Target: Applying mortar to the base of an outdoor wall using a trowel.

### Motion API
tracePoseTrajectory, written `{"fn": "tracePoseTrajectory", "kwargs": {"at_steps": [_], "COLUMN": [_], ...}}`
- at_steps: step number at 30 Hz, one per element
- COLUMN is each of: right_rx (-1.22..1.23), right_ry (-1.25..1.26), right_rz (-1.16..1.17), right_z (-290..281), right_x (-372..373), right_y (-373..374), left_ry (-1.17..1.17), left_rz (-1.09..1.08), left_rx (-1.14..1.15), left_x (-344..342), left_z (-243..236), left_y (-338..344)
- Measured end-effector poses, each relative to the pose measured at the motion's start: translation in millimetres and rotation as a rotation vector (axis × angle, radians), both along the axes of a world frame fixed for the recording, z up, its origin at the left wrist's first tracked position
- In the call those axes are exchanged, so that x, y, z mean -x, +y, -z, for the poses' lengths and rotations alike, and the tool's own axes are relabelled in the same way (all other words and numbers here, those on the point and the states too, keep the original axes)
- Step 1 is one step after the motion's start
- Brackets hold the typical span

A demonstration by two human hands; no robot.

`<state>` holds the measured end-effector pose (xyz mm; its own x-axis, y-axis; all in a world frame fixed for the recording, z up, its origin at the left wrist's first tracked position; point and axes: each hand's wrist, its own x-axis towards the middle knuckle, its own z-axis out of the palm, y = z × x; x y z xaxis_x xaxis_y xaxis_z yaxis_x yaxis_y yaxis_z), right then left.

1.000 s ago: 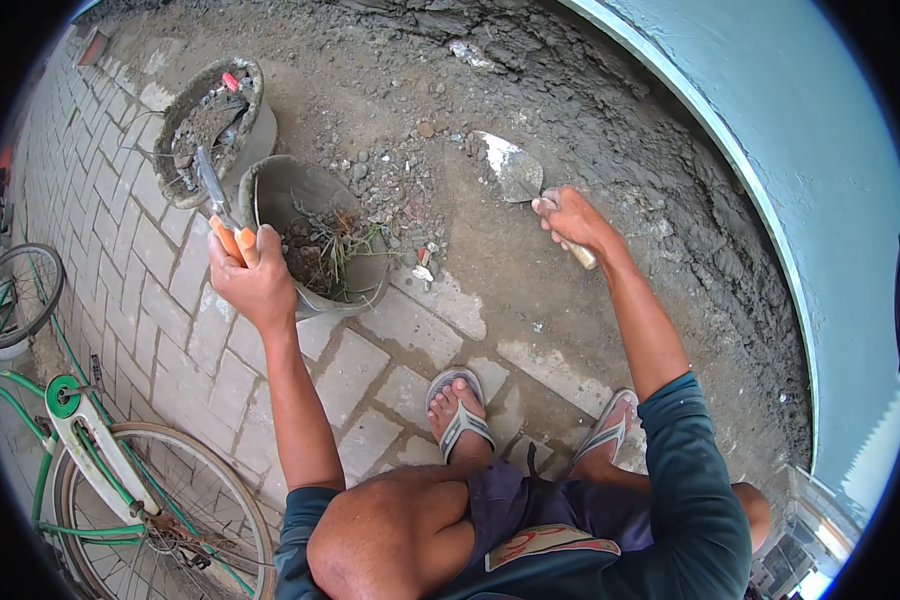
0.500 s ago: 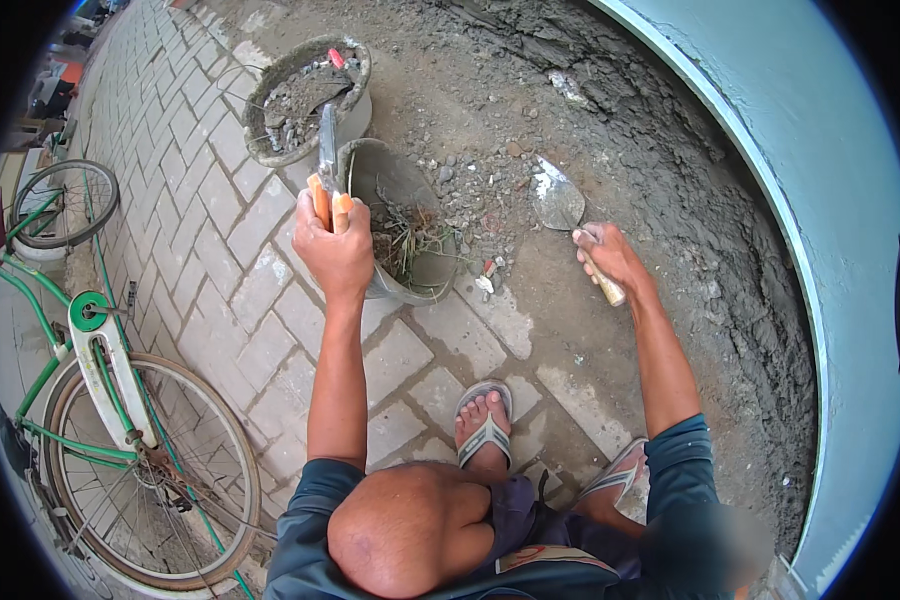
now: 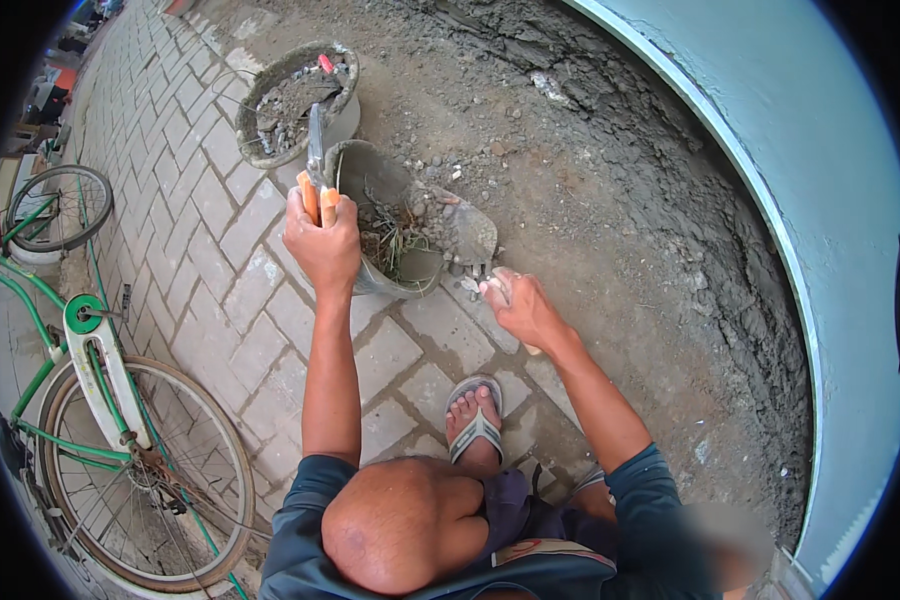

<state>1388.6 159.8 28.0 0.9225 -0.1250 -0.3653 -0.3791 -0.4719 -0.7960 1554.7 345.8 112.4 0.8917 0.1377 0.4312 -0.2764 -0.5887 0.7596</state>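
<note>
My left hand is closed around orange-handled shears, blades pointing away from me. It is just left of a tilted grey bucket, which holds pulled weeds. My right hand grips a trowel; its dirty blade lies at the bucket's right side, over loose gravel and soil. I cannot tell whether the blade touches the bucket. Behind stands another bucket, filled with rubble and dirt, with a red-ended thing sticking out.
A green and white bicycle is on the left. Grey pavers lie beneath the buckets and my sandalled feet. Bare soil runs along the right, up to a rough strip of dark mortar and a pale blue wall.
My right hand has swung left and toward me with the trowel, bringing its blade from the bare soil to the gravel beside the tilted bucket. The left hand still holds the shears.
</note>
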Motion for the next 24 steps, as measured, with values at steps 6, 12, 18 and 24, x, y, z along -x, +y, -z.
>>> {"fn": "tracePoseTrajectory", "kwargs": {"at_steps": [6, 12, 18, 24], "right_rx": [0.236, 0.682, 0.577, 0.148], "right_ry": [-0.171, -0.093, -0.150, -0.020], "right_rz": [0.093, 0.074, -0.005, -0.040], "right_z": [-19.7, 29.1, 49.3, 2.8], "right_x": [-23.5, -94.6, -60.0, -30.6], "right_y": [-41.8, -118.6, -52.9, 17.3], "left_ry": [0.044, 0.072, 0.086, 0.089], "left_rz": [0.023, -0.012, -0.010, -0.004], "left_rx": [0.044, -0.020, 0.001, -0.004], "left_x": [-5.1, 0.1, -2.9, -1.3], "left_z": [-0.4, -4.1, -1.6, 1.6], "left_y": [2.9, -0.4, 1.1, 1.1]}}
